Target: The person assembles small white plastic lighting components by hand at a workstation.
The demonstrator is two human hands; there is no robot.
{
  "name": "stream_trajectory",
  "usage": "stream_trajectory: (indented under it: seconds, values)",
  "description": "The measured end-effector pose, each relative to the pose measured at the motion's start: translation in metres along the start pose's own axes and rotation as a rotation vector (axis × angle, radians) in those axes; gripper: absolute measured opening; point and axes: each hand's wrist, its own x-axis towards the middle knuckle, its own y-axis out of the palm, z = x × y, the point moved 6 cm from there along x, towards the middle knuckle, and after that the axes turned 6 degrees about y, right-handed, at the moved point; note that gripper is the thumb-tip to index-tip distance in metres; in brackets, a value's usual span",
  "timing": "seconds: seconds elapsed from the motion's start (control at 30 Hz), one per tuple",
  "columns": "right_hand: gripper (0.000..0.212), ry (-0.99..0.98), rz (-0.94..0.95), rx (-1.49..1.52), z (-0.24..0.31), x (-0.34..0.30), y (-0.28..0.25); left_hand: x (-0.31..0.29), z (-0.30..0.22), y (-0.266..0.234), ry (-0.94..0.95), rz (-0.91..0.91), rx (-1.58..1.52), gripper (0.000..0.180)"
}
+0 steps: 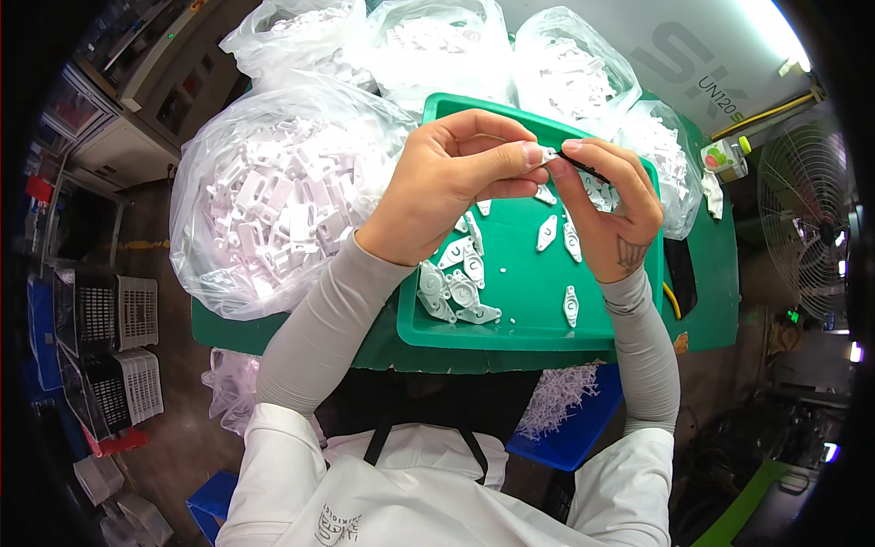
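**Above the green rectangular plastic tray [529,301], one small white plastic part [548,155] held aloft**

From the left, five clear plastic bags [196,182] of white plastic pieces [273,205] curve around the tray. The left hand [454,173] pinches the part between thumb and fingers; its bright visible end points right, the rest hidden, its long axis impossible to tell. One slim black tool [581,165], at that end, is gripped by the right hand [612,196].

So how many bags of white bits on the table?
5: front-left bag, back-left bag, back-middle bag, back-right bag, far-right bag. Others may be hidden.
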Motion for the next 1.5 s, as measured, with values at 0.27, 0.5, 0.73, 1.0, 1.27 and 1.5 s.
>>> stream_trajectory:
  seconds: [0.27, 0.5, 0.73, 1.0, 1.27, 1.5]
  values:
    - [0.027, -0.011, -0.032, -0.056, 0.004, -0.001, 0.003, 0.0, -0.001, 0.0, 0.018, -0.029, 0.001, 0.019]
    - [0.026, 0.308, -0.06, 0.177, -0.015, -0.004, 0.005, -0.001, -0.006, -0.003, 0.155, -0.073, 0.159, 0.019]
    - [0.025, 0.536, 0.152, 0.47, -0.03, -0.008, 0.015, 0.001, -0.007, 0.001, 0.222, -0.03, 0.236, 0.018]
    - [0.011, 0.609, 0.214, 0.363, -0.035, -0.012, 0.026, 0.0, -0.009, 0.001, 0.419, -0.096, 0.505, 0.009]
    - [0.018, 0.52, 0.338, 0.299, -0.033, -0.011, 0.026, -0.002, -0.011, 0.004, 0.353, -0.125, 0.596, 0.012]
    - [0.026, 0.565, 0.206, 0.2, -0.07, -0.012, 0.015, 0.003, -0.04, 0.01, 0.458, -0.253, 0.859, 0.014]
